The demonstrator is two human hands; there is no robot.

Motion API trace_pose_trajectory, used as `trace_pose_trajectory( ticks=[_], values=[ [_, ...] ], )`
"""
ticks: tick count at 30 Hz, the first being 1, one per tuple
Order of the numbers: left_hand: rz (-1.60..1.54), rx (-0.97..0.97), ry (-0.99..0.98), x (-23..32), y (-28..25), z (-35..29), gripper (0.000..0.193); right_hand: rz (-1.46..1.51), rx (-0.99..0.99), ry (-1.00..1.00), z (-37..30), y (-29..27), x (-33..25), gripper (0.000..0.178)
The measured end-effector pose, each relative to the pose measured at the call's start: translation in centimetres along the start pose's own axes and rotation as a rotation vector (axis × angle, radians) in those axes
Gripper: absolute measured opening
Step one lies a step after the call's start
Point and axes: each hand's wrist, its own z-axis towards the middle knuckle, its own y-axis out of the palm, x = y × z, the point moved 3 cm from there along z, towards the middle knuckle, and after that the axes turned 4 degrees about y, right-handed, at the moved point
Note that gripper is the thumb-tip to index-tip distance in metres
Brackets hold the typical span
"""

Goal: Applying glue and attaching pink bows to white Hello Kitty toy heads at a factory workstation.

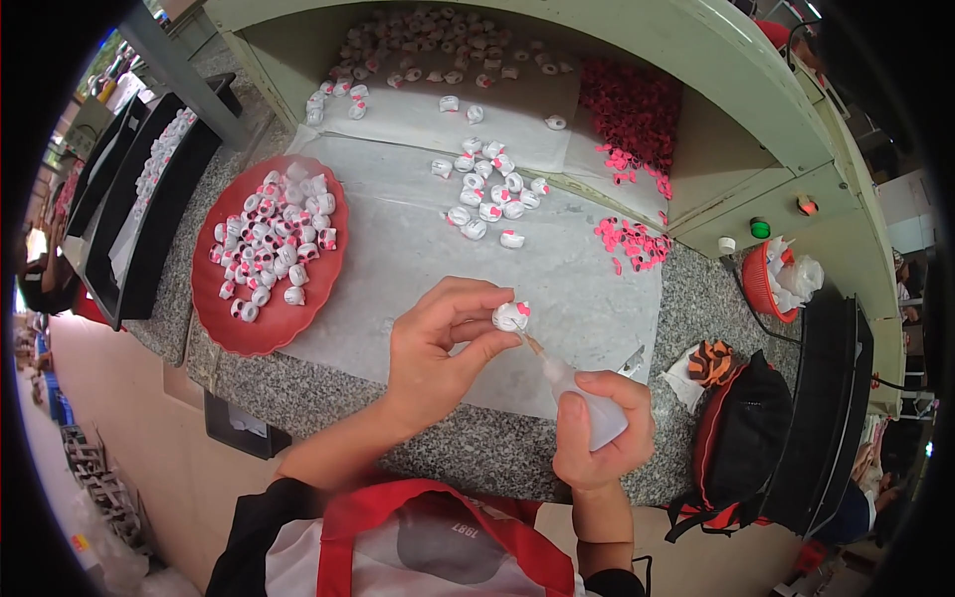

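A small, rounded white piece with a pink bow-shaped mark [511, 317] is held in the air above the middle of the work surface, where it is pinched between the thumb and fingertips of the left hand [438, 343]. A translucent white plastic squeeze bottle [595, 406] is gripped in the right hand [607, 430], with thumb and fingers wrapped around its body. Its thin tan nozzle [536, 345] is pointed at the piece from its five o'clock side; whether contact is made cannot be told.

With the held piece taken as the clock's centre, a loose group of similar white pieces [483, 191] is spread at twelve o'clock on a pale, translucent sheet [388, 269]. Small flat bright-pink pieces [634, 245] are scattered at two o'clock. At nine to ten o'clock, a red, scalloped-edged plate [211, 310] is heaped with white-and-pink pieces [274, 234]. The sheet is laid over a speckled grey stone tabletop [343, 383]. A pale green metal cabinet [731, 65] is placed beyond; more white pieces [423, 40] are strewn inside at eleven o'clock, and a dense dark-pink heap [629, 107] is piled at one. A red plastic basket [757, 287] is seen at three o'clock, and a black bag with red trim [748, 433] at four.
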Motion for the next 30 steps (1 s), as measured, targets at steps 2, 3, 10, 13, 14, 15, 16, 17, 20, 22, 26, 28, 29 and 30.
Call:
trace_pose_trajectory(
  ticks=[2,3,10,13,14,15,16,17,20,22,26,28,29,30],
  values=[
    [0.018,-0.001,0.003,0.00,-0.16,-0.02,0.032,0.005,-0.002,0.007,-0.08,0.18,0.07,0.024],
    [0.033,-0.005,0.007,0.00,-0.21,-0.04,0.032,0.015,-0.013,0.014,-0.13,0.27,0.09,0.024],
    [0.114,-0.008,0.033,0.13,-0.35,0.09,0.030,-0.043,-0.086,-0.012,0.51,0.06,-0.53,0.022],
    [0.104,-0.004,0.034,0.14,-0.24,0.20,0.031,-0.032,-0.030,0.007,0.46,-0.10,-0.23,0.020],
    [0.027,0.014,-0.007,0.00,-0.27,0.18,0.031,-0.031,-0.029,0.007,0.45,-0.11,-0.22,0.020],
    [-0.050,0.032,-0.048,-0.09,-0.31,0.17,0.032,-0.023,-0.031,0.003,0.46,-0.12,-0.23,0.021],
    [-0.052,0.029,-0.050,-0.09,-0.29,0.27,0.032,-0.019,-0.032,0.000,0.43,-0.14,-0.11,0.021],
    [-0.099,0.032,-0.126,-0.17,-0.30,0.35,0.031,-0.022,-0.031,0.003,0.37,-0.15,0.02,0.021],
    [-0.167,0.031,-0.232,-0.49,-0.41,0.36,0.031,-0.003,-0.013,-0.009,0.23,-0.24,0.12,0.022],
    [-0.187,0.027,-0.263,-0.50,-0.47,0.32,0.032,-0.012,-0.034,-0.007,0.20,-0.20,0.11,0.022],
    [-0.192,0.018,-0.326,-0.49,-0.52,0.26,0.034,-0.027,-0.020,-0.014,0.26,-0.29,0.04,0.022],
    [-0.192,0.016,-0.324,-0.53,-0.59,0.29,0.034,-0.046,-0.022,-0.008,0.33,-0.36,0.08,0.022],
    [-0.202,0.014,-0.322,-0.54,-0.61,0.33,0.033,-0.046,-0.021,-0.007,0.37,-0.38,0.13,0.022],
    [-0.211,0.012,-0.319,-0.54,-0.62,0.35,0.032,-0.062,-0.021,-0.007,0.41,-0.40,0.16,0.022]
  ],
)
